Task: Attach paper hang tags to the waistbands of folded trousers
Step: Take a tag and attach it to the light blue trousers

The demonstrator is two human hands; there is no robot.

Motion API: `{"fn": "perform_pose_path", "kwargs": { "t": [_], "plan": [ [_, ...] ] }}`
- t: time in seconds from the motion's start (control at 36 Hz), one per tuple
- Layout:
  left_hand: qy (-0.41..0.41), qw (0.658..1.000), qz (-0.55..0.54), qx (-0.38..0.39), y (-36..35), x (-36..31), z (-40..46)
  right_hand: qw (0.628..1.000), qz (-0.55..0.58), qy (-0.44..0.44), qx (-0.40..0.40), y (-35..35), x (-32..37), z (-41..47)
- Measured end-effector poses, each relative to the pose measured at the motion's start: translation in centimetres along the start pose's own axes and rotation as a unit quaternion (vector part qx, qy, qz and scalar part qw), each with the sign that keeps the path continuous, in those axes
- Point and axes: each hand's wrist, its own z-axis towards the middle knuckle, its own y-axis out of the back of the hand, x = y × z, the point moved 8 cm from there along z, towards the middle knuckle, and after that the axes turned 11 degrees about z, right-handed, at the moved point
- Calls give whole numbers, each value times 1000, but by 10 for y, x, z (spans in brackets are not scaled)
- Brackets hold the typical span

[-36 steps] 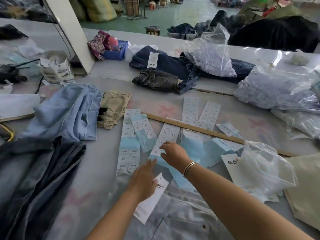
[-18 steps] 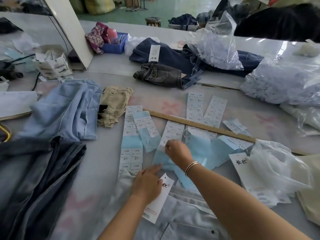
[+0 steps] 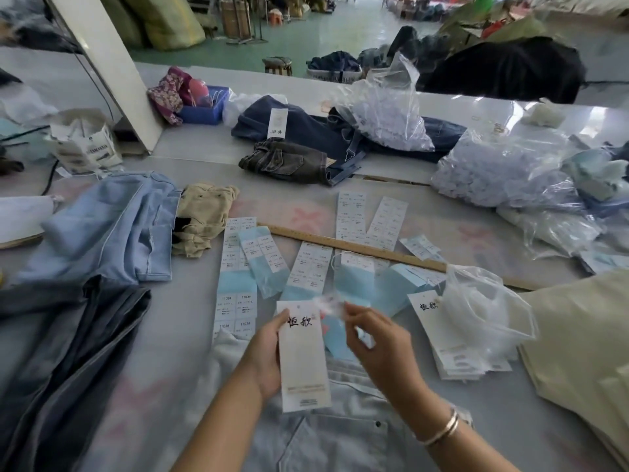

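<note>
White hang tag point(image 3: 303, 356) gripped by left hand point(image 3: 263, 361); right hand point(image 3: 374, 345) pinches blurred sticker point(image 3: 328, 304).

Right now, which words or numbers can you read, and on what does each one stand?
"恒歆": hang tag held by the left hand
"恒歆": tag stack
"恒歆", upside down: tag on the dark jeans
"1103#", "1107#": label sheet
Small print on the labels, the bag and the ruler: too blurred.

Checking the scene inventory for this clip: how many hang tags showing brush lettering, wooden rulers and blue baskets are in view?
Brush-lettered hang tags: 3 (one held, one topping the stack, one on the dark jeans)
Wooden ruler: 1
Blue basket: 1
Total: 5
</note>
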Motion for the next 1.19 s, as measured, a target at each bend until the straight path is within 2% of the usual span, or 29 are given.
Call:
{"fn": "perform_pose_path", "kwargs": {
  "t": [0.06,0.22,0.44,0.58,0.67,0.78,0.83,0.89,1.0,1.19],
  "plan": [
    [-2,1000,-10,-3,-14,5,-7,998,-39,40,23,-3,13,-17],
    [-3,998,-25,64,-55,16,-19,986,-126,95,54,0,27,-41],
    [-5,997,45,58,-75,33,-26,964,-209,130,104,15,31,-53],
    [1,999,16,33,-81,43,-22,933,-254,139,215,20,18,-83],
    [-14,999,50,14,-77,43,-20,945,-238,92,203,41,-2,-89],
    [-25,992,118,-29,-68,49,-18,974,-211,-40,70,105,-55,-60],
    [-27,989,136,-46,-66,53,-18,965,-230,-128,-9,147,-87,-37],
    [-31,987,149,-53,-68,57,-18,942,-263,-202,-50,180,-115,-16],
    [-34,984,167,-51,-77,66,-17,893,-352,-279,-5,197,-160,10],
    [-19,983,169,-67,-70,75,-13,840,-444,-298,95,178,-193,22]
  ]
}}
